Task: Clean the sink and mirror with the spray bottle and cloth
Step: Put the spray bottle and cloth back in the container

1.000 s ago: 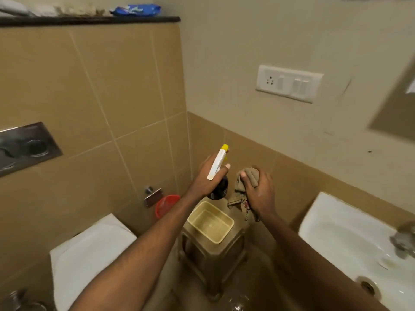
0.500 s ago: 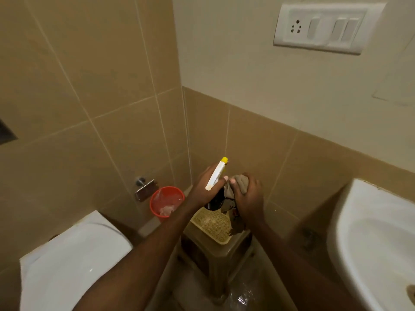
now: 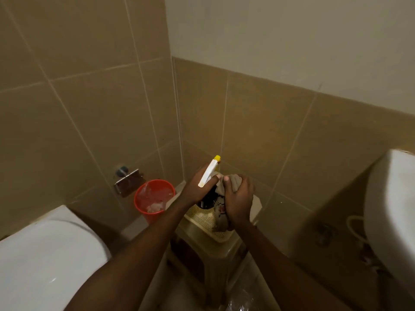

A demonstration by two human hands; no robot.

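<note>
Nearest the camera, both forearms reach forward and meet over a beige plastic stool [image 3: 226, 248] that stands in the corner. A shallow perforated tray [image 3: 208, 217] sits on top of the stool.

The left hand [image 3: 197, 189] is wrapped around the neck of the spray bottle [image 3: 207, 177], its fingers [image 3: 214, 179] closed on it. The bottle's white head slants up and away to the right, yellow nozzle at the far end pointing toward the tiled wall; its dark body hangs down below the hand, over the tray's far-left part. Whether the base touches the tray cannot be told.

The right hand [image 3: 239, 202] is just beside it, touching or nearly so, with its fingers bunched tight on the cloth [image 3: 233, 184]. Part of the cloth pokes up above the knuckles; the rest trails down under the palm into the tray.

So each hand already holds its tool, and both are directly over the tray. The sink [image 3: 390, 221] lies well off to the right, at the frame edge, on the cloth hand's side; the mirror is not in view. A move to the sink would mean swinging both hands right, the cloth hand being the nearer one.

Farther back on the left sit a red bin [image 3: 155, 198] on the floor and a toilet [image 3: 45, 254].
</note>
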